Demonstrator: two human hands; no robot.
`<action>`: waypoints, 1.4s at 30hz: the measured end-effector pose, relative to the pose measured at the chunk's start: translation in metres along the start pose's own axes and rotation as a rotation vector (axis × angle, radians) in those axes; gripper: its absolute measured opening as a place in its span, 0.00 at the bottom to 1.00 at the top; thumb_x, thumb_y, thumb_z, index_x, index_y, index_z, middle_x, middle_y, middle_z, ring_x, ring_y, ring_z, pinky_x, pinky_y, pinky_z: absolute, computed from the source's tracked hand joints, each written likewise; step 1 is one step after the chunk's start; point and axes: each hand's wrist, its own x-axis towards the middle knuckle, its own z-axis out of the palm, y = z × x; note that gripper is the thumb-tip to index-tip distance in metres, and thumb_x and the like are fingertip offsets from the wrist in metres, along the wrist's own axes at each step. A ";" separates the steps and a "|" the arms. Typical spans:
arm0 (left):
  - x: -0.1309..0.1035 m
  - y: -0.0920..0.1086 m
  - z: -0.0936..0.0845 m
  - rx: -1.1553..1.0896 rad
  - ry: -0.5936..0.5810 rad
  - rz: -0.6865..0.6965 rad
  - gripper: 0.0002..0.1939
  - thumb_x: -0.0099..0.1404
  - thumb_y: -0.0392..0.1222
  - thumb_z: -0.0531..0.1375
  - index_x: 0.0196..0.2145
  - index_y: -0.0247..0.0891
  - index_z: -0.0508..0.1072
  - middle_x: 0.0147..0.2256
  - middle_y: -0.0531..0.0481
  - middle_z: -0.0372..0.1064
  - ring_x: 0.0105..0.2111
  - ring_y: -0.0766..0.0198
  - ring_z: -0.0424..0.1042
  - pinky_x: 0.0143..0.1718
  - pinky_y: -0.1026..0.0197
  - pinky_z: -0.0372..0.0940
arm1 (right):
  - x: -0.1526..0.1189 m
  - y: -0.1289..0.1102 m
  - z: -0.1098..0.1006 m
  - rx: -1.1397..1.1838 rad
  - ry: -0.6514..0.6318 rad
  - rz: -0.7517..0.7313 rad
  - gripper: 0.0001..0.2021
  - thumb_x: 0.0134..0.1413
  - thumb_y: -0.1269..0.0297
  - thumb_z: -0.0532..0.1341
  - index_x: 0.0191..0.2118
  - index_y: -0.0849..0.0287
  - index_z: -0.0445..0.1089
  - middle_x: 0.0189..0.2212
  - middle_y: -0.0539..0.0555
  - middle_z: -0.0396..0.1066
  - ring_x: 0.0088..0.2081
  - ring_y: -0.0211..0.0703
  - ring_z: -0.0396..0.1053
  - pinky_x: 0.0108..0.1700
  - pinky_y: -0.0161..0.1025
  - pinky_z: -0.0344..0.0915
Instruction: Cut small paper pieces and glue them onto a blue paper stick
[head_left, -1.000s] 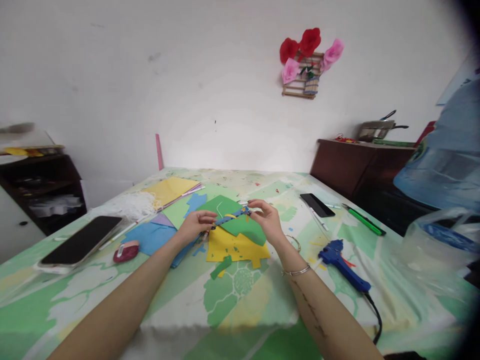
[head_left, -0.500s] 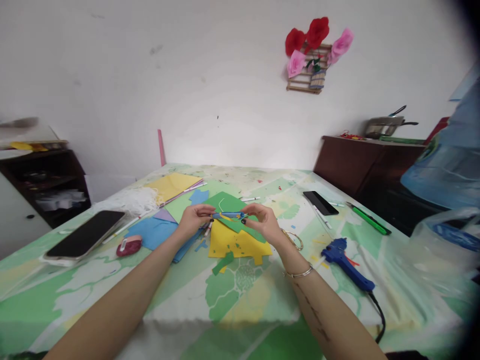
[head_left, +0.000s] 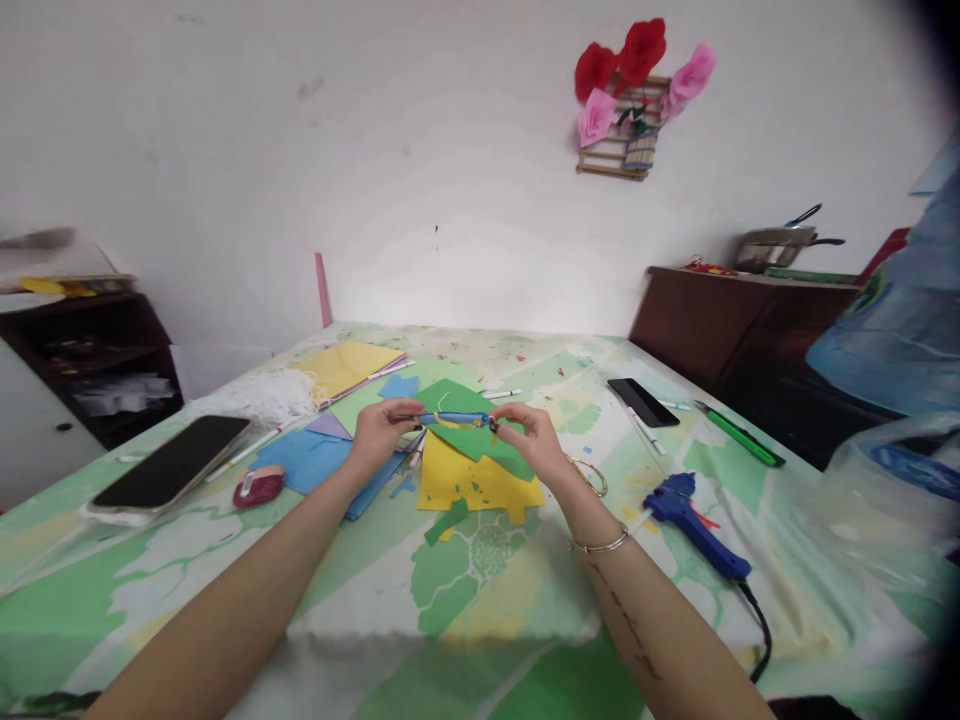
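Between my two hands a thin blue paper piece with yellow strips (head_left: pixel 452 419) is held level above the table. My left hand (head_left: pixel 386 432) is closed in a pinch on its left end. At the other end, the fingertips of my right hand (head_left: pixel 525 436) pinch it near a small yellow bit. Just below lie a green paper sheet (head_left: pixel 469 393) and a yellow paper sheet (head_left: pixel 450 478) with small cut scraps on it. Blue paper (head_left: pixel 300 462) sits under and beside my left wrist. Gold-handled scissors (head_left: pixel 592 475), partly hidden, are by my right wrist.
A blue glue gun (head_left: pixel 697 525) with a black cord lies at the right, near a green utility knife (head_left: pixel 739 433) and a dark phone (head_left: pixel 643 402). To the left are a larger phone (head_left: pixel 172 465), a dark red tape dispenser (head_left: pixel 259 486) and white shredded paper (head_left: pixel 255 400).
Both hands have risen slightly with the blue paper piece. The right fingers have shifted a little outward along its end, and more of the piece shows between the hands.
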 end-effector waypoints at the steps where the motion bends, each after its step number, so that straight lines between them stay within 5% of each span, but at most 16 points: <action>1: 0.000 0.000 -0.001 0.015 0.009 0.010 0.16 0.40 0.38 0.66 0.30 0.33 0.76 0.31 0.42 0.76 0.32 0.54 0.75 0.38 0.53 0.69 | 0.000 0.001 0.000 -0.009 0.006 0.003 0.06 0.46 0.65 0.60 0.30 0.58 0.73 0.31 0.53 0.73 0.38 0.46 0.68 0.43 0.43 0.61; 25: -0.007 0.013 -0.001 0.275 0.051 0.148 0.09 0.46 0.34 0.61 0.28 0.38 0.78 0.30 0.48 0.76 0.31 0.56 0.75 0.42 0.56 0.67 | -0.002 0.000 0.004 -0.191 0.061 -0.079 0.05 0.42 0.72 0.58 0.25 0.57 0.71 0.30 0.54 0.73 0.38 0.46 0.69 0.44 0.42 0.62; 42: -0.006 0.013 0.001 0.184 0.064 0.095 0.09 0.45 0.35 0.62 0.29 0.36 0.77 0.30 0.47 0.76 0.30 0.56 0.75 0.40 0.55 0.69 | -0.001 0.001 0.000 -0.037 0.062 -0.038 0.10 0.52 0.60 0.57 0.29 0.58 0.74 0.30 0.54 0.72 0.38 0.45 0.68 0.43 0.40 0.62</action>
